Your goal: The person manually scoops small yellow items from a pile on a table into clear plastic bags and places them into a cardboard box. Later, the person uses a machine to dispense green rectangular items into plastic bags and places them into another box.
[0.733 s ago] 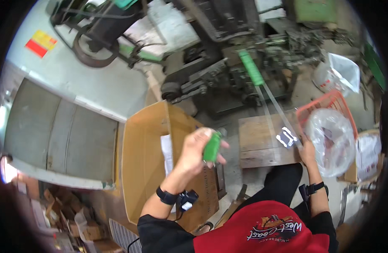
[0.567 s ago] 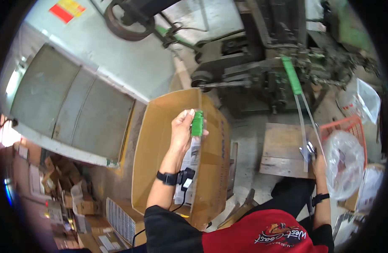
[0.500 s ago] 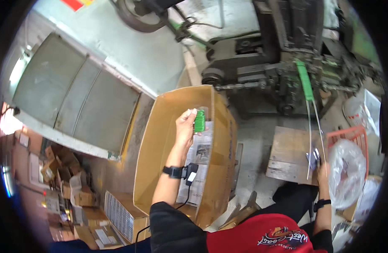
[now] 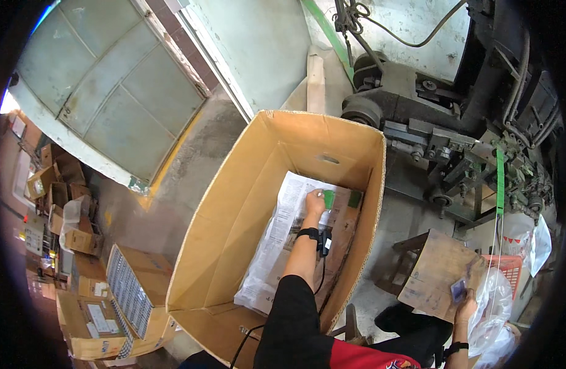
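Note:
My left hand (image 4: pixel 315 202) reaches deep into a tall cardboard box (image 4: pixel 224 227). Its fingers are closed on a small bundle of thin green pieces (image 4: pixel 329 198), held low over printed paper sheets (image 4: pixel 283 215). Another dark green piece (image 4: pixel 355 198) lies near the box's right wall. At the right, my right hand (image 4: pixel 466 307) is at the edge of a wooden board (image 4: pixel 440 270). Its fingers close on a small flat blue-grey rectangular piece (image 4: pixel 458 291). A green strip (image 4: pixel 500 184) hangs from the machine, with thin pale cords (image 4: pixel 495 237) running down toward my right hand.
A dark, greasy machine (image 4: pixel 443 141) stands beyond the box. Right of the board are a red plastic crate (image 4: pixel 508 265) and clear plastic bags (image 4: pixel 493 313). Cardboard cartons (image 4: pixel 138 283) stand at lower left, and a grey metal door (image 4: pixel 111 80) at upper left.
My left hand has gone down deeper into the box with the green bundle. The view has shifted, so the box interior shows more fully. My right hand stays by the wooden board.

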